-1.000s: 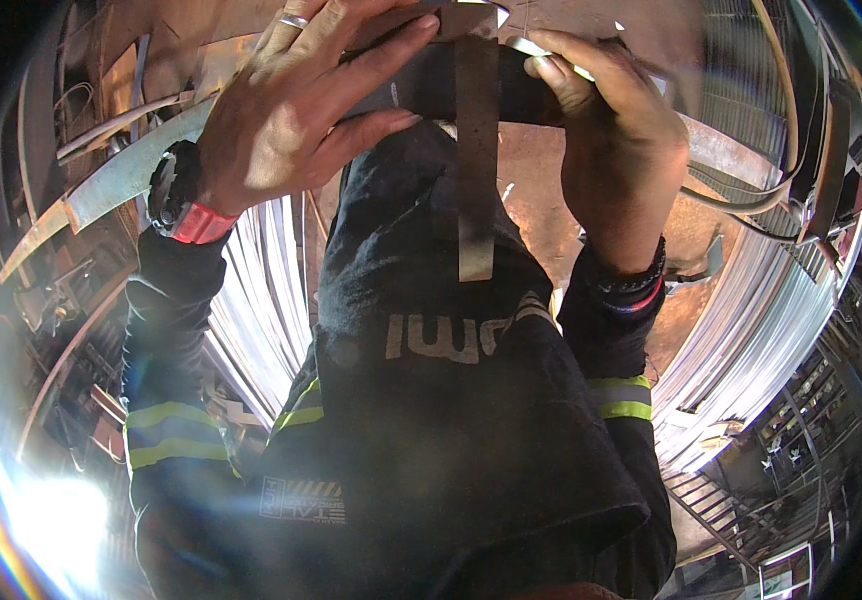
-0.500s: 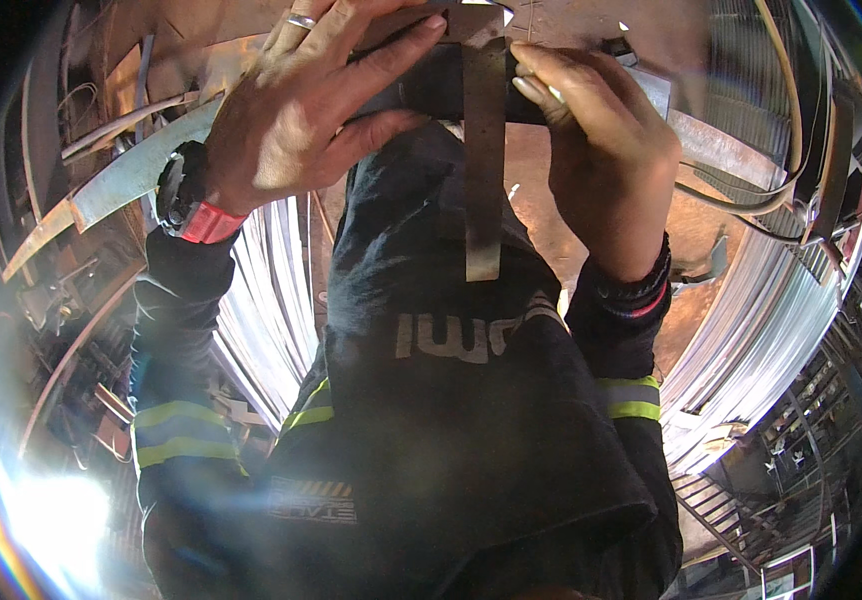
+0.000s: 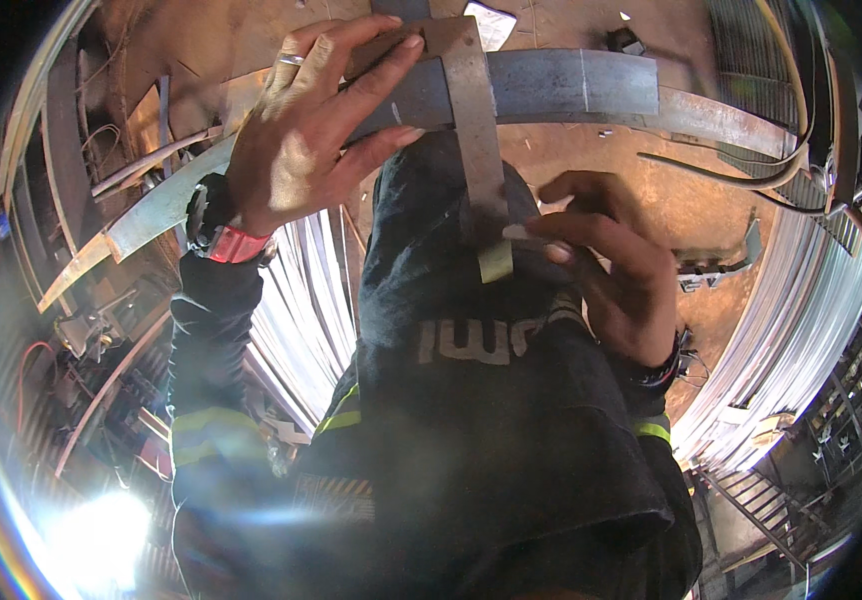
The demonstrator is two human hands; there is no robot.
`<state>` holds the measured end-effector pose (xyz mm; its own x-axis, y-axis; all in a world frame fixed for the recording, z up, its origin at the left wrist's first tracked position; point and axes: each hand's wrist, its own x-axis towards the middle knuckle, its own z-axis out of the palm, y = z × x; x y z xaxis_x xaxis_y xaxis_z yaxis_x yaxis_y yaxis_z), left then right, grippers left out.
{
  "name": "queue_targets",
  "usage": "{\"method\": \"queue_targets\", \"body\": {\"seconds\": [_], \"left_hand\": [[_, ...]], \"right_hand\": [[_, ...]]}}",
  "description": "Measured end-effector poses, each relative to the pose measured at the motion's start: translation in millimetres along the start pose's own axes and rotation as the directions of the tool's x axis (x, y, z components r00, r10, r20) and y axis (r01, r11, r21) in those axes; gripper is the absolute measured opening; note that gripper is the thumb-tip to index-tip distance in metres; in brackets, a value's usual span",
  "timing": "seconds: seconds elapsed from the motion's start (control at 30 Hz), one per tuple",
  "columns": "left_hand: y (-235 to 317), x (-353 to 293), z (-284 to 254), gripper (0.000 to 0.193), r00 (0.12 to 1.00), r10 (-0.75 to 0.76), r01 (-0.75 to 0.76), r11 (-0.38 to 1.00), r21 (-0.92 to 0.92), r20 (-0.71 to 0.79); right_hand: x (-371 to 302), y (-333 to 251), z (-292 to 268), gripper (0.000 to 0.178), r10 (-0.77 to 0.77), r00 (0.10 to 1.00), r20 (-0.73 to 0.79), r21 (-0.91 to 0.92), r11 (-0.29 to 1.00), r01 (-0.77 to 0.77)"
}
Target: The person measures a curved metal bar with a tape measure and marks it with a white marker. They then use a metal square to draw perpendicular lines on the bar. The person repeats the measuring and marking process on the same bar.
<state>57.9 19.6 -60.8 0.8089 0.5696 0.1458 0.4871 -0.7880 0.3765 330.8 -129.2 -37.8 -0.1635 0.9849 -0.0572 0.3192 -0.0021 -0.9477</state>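
A flat dark metal bar [image 3: 541, 85] lies crosswise in front of me, with a pale line across it near its right end. Across this bar rests an L-shaped steel square [image 3: 478, 150], its long blade pointing toward me over my dark trousers. My left hand [image 3: 296, 150] is spread with fingers extended, its fingertips on the square's short arm and the bar. My right hand [image 3: 616, 265] pinches a small whitish piece of chalk [image 3: 519, 233] between thumb and finger. It is beside the blade's near end, apart from the bar.
Beneath the bar runs a longer curved metal strip [image 3: 716, 120], which reappears at left. A cable [image 3: 721, 180] loops at right. Bundles of long bright metal strips [image 3: 781, 330] lie on both sides. A small black object [image 3: 626, 40] and a white piece [image 3: 491, 25] lie on the brown floor.
My right hand has drawn back toward me from the bar beside the square, still pinching the chalk, uncovering the bar's right part. My left hand stays on the square; the view has shifted slightly.
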Motion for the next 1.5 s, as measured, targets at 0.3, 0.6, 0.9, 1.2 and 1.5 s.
{"method": "queue_targets", "body": {"seconds": [0.3, 0.6, 0.9, 1.2, 1.5], "left_hand": [[-8.2, -15.4, -4.5, 0.081, 0.999, -0.052, 0.049, 0.991, -0.126, -0.017], [-28.9, -57.3, -15.7, 0.081, 0.996, -0.059, 0.051, 0.993, -0.105, -0.074], [-7.4, -46.5, -37.5, 0.077, 0.996, -0.077, 0.075, 0.996, 0.051, 0.035], [-18.1, -53.4, -25.5, 0.083, 0.996, -0.073, 0.076, 0.993, -0.087, 0.043], [-23.1, -51.9, -25.6, 0.082, 0.998, 0.048, -0.044, 0.995, 0.085, -0.041]], "right_hand": [[4.9, 12.6, 40.8, 0.017, 0.302, 0.919, 0.255, 0.439, 0.810, -0.388], [20.6, -2.9, 75.6, 0.017, 0.337, 0.898, 0.282, 0.383, 0.819, -0.428], [14.7, -2.6, 81.0, 0.017, 0.385, 0.892, 0.238, 0.447, 0.772, -0.453], [14.6, 3.1, 78.9, 0.017, 0.340, 0.909, 0.241, 0.491, 0.765, -0.417], [14.9, 7.7, 77.3, 0.018, 0.301, 0.917, 0.260, 0.509, 0.765, -0.395]]}}
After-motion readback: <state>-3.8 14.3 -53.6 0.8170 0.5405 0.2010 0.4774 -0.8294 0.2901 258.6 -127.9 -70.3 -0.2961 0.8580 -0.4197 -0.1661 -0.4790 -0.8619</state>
